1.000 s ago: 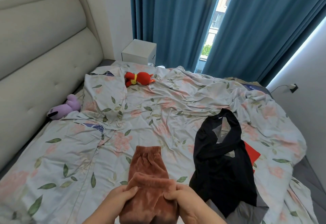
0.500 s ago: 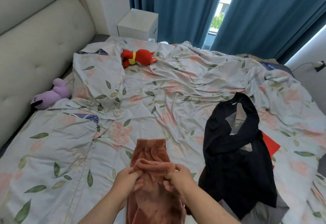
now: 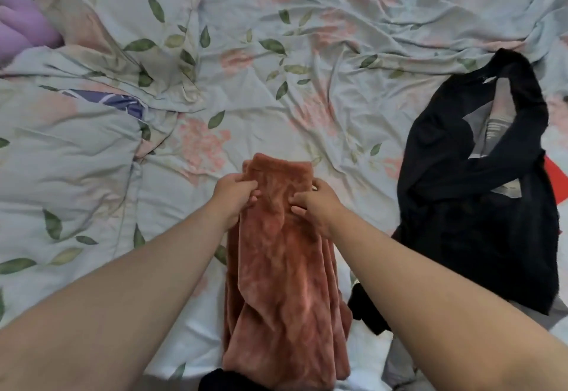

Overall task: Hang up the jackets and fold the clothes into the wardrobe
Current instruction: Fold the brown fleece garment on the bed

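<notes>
Far end of rust fleece garment [image 3: 282, 267] in pinch grips of left hand [image 3: 235, 197] and right hand [image 3: 316, 206].

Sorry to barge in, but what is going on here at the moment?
A person is folding a rust-brown fleece garment on the floral duvet. The left hand and the right hand each pinch its upper layer near the far end. A black garment lies untouched to the right.
</notes>
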The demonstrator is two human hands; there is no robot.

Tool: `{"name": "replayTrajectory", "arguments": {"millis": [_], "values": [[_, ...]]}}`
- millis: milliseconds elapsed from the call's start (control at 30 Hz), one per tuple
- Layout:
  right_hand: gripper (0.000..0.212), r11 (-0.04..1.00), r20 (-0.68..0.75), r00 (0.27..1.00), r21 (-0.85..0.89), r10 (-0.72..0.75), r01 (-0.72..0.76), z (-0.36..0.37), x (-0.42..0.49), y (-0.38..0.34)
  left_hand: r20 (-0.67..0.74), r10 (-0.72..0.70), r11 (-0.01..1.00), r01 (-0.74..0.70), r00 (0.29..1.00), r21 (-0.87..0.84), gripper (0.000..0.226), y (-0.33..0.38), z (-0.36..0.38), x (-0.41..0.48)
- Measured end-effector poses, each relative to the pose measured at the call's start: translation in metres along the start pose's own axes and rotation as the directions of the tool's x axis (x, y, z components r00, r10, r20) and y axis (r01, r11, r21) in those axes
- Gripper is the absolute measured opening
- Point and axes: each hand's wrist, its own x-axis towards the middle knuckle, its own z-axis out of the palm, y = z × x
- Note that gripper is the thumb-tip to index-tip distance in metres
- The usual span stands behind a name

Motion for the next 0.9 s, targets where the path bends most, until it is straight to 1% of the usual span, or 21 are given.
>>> {"name": "replayTrajectory", "arguments": {"millis": [33, 67, 100, 133, 167, 200, 233, 267, 300, 367, 467, 500, 533, 567, 600, 633, 667, 733, 800, 867, 900], "values": [[0.035, 1.000, 0.000, 1.000, -0.001, -0.012, 0.012, -0.002, 0.005, 0.003, 0.007, 0.016, 1.000, -0.016, 1.000, 0.005, 0.018, -0.003, -0.002, 0.006], [0.034, 0.999, -0.020, 0.999, 0.010, -0.033, 0.033, -0.005, 0.009, 0.006, -0.002, 0.034, 0.999, -0.034, 0.999, 0.008, 0.030, -0.008, -0.006, 0.009], [0.036, 0.999, -0.067, 0.997, 0.027, -0.043, 0.045, -0.008, 0.010, 0.010, -0.032, 0.034, 0.999, -0.034, 0.999, 0.022, 0.044, -0.014, -0.012, 0.009], [0.043, 0.999, -0.134, 0.990, 0.022, -0.046, 0.049, -0.012, 0.010, 0.014, -0.075, 0.037, 0.998, -0.033, 0.997, 0.060, 0.048, -0.022, -0.018, 0.005], [0.054, 0.999, -0.201, 0.979, -0.026, -0.040, 0.036, -0.017, 0.006, 0.021, -0.113, 0.041, 0.994, -0.028, 0.993, 0.108, 0.037, -0.035, -0.025, 0.002], [0.056, 0.994, -0.259, 0.965, -0.108, -0.040, 0.012, -0.024, -0.001, 0.029, -0.134, 0.028, 0.991, -0.010, 0.991, 0.135, 0.017, -0.051, -0.030, -0.008], [0.047, 0.981, -0.294, 0.955, -0.193, -0.041, -0.018, -0.030, -0.011, 0.039, -0.140, -0.002, 0.989, 0.022, 0.990, 0.146, 0.008, -0.069, -0.033, -0.019], [0.034, 0.961, -0.305, 0.952, -0.270, -0.027, -0.060, -0.037, -0.021, 0.051, -0.121, -0.047, 0.988, 0.065, 0.991, 0.143, 0.019, -0.089, -0.035, -0.030], [0.027, 0.941, -0.299, 0.954, -0.322, 0.003, -0.103, -0.045, -0.030, 0.065, -0.087, -0.089, 0.986, 0.100, 0.992, 0.134, 0.026, -0.107, -0.035, -0.040], [0.023, 0.912, -0.256, 0.963, -0.370, 0.085, -0.178, -0.058, -0.047, 0.094, -0.015, -0.140, 0.982, 0.141, 0.990, 0.122, 0.026, -0.142, -0.036, -0.057], [0.015, 0.908, -0.086, 0.966, -0.329, 0.243, -0.258, -0.075, -0.066, 0.135, 0.001, -0.181, 0.980, 0.181, 0.983, 0.087, 0.023, -0.176, -0.030, -0.071], [0.015, 0.901, -0.039, 0.959, -0.335, 0.280, -0.276, -0.080, -0.069, 0.147, 0.012, -0.196, 0.977, 0.194, 0.981, 0.089, 0.022, -0.185, -0.029, -0.073], [0.019, 0.899, -0.009, 0.955, -0.336, 0.295, -0.281, -0.083, -0.073, 0.160, 0.026, -0.222, 0.972, 0.219, 0.975, 0.084, 0.023, -0.191, -0.027, -0.075], [0.026, 0.908, 0.009, 0.957, -0.317, 0.292, -0.274, -0.086, -0.075, 0.170, 0.054, -0.236, 0.971, 0.233, 0.970, 0.059, 0.028, -0.198, -0.026, -0.075], [0.030, 0.919, 0.018, 0.958, -0.285, 0.288, -0.271, -0.087, -0.075, 0.179, 0.089, -0.248, 0.969, 0.246, 0.965, 0.032, 0.038, -0.203, -0.026, -0.076], [0.032, 0.928, 0.024, 0.958, -0.253, 0.287, -0.272, -0.087, -0.076, 0.183, 0.123, -0.254, 0.967, 0.255, 0.959, 0.009, 0.050, -0.209, -0.027, -0.075], [0.032, 0.933, 0.022, 0.958, -0.233, 0.286, -0.273, -0.086, -0.075, 0.185, 0.152, -0.269, 0.963, 0.268, 0.951, 0.028, 0.059, -0.212, -0.028, -0.074], [0.032, 0.943, 0.029, 0.960, -0.202, 0.277, -0.266, -0.086, -0.071, 0.190, 0.192, -0.269, 0.957, 0.241, 0.944, 0.159, 0.060, -0.218, -0.030, -0.076], [0.038, 0.951, 0.046, 0.970, -0.215, 0.237, -0.222, -0.085, -0.068, 0.194, 0.204, -0.252, 0.941, 0.190, 0.946, 0.281, 0.058, -0.227, -0.029, -0.078], [0.043, 0.948, 0.064, 0.983, -0.282, 0.170, -0.146, -0.083, -0.068, 0.197, 0.206, -0.217, 0.942, 0.149, 0.954, 0.300, 0.058, -0.232, -0.028, -0.080], [0.043, 0.943, 0.084, 0.986, -0.313, 0.144, -0.111, -0.081, -0.070, 0.198, 0.205, -0.198, 0.941, 0.127, 0.959, 0.315, 0.054, -0.233, -0.028, -0.083]]}}
